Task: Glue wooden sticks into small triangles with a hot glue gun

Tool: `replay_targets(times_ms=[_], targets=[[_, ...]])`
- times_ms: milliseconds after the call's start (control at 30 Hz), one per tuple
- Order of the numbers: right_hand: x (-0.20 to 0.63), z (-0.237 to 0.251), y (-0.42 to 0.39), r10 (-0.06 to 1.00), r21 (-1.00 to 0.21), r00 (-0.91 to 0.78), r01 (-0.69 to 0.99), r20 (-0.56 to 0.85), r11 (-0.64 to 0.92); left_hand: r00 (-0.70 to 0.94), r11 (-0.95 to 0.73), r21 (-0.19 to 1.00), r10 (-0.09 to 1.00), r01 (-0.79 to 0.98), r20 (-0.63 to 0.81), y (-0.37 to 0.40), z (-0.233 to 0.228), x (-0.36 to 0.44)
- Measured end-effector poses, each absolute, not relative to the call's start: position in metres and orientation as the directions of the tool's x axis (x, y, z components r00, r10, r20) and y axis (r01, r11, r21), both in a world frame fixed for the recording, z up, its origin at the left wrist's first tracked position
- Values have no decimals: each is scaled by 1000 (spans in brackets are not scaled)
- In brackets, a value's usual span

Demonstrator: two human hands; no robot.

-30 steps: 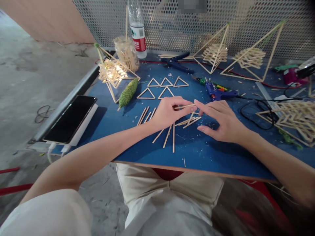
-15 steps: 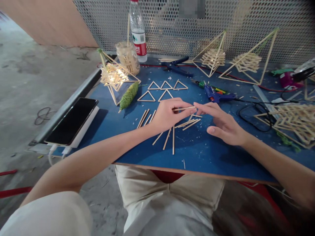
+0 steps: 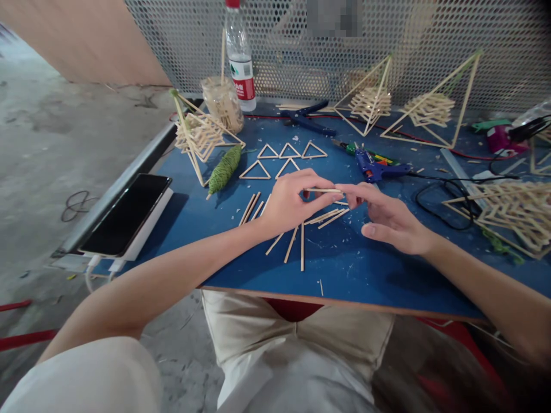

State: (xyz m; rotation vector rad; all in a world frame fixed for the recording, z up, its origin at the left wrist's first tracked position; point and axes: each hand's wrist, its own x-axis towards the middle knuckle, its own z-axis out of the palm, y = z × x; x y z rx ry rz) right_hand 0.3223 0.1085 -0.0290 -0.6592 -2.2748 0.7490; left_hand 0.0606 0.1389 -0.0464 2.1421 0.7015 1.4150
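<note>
My left hand (image 3: 293, 198) pinches a thin wooden stick (image 3: 321, 190) between thumb and fingers, above the middle of the blue table. The index finger of my right hand (image 3: 385, 217) touches the stick's right end, while its thumb stands well apart and the hand grips nothing. Loose wooden sticks (image 3: 302, 246) lie fanned out under and around my left hand, which hides some of them. Behind it, small stick triangles (image 3: 314, 150) rest in two rows. The back of one triangle row is partly covered by my left hand.
A glue gun (image 3: 379, 167) and pliers (image 3: 307, 117) lie farther back. Green twine (image 3: 225, 169), a phone (image 3: 127, 215), a jar of sticks (image 3: 222, 106) and a bottle (image 3: 241, 69) stand or lie left. Stick frames (image 3: 430, 109) stand along the perforated metal screen (image 3: 284, 51).
My right fingertips have shifted slightly down and left against the stick's end, with the fingers more bent. My left hand keeps its pinch. The whole view has moved a little.
</note>
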Motion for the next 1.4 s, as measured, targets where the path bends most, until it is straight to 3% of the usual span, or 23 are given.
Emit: replay_targets(times_ms=[300, 500, 600, 800, 1033, 1267, 1400], targets=[[322, -32, 110, 580, -505, -684, 344, 443, 791, 381, -705, 695, 688, 144, 618, 141, -46, 59], [324, -38, 110, 515, -27, -693, 583, 504, 812, 373, -620, 775, 752, 120, 544, 138, -43, 60], [326, -39, 110, 484, 53, -696, 597, 530, 801, 376, -593, 798, 767, 109, 519, 136, -41, 60], [328, -38, 109, 550, -12, -678, 625, 488, 781, 402, -589, 802, 762, 103, 508, 138, -41, 59], [324, -33, 103, 542, 40, -668, 648, 511, 760, 403, -601, 792, 754, 105, 518, 138, -43, 60], [325, -34, 103, 658, -466, -607, 471, 445, 749, 400, -632, 766, 736, 118, 546, 136, -41, 61], [323, -34, 102, 706, -558, -573, 452, 417, 696, 407, -638, 757, 735, 143, 542, 137, -40, 60]])
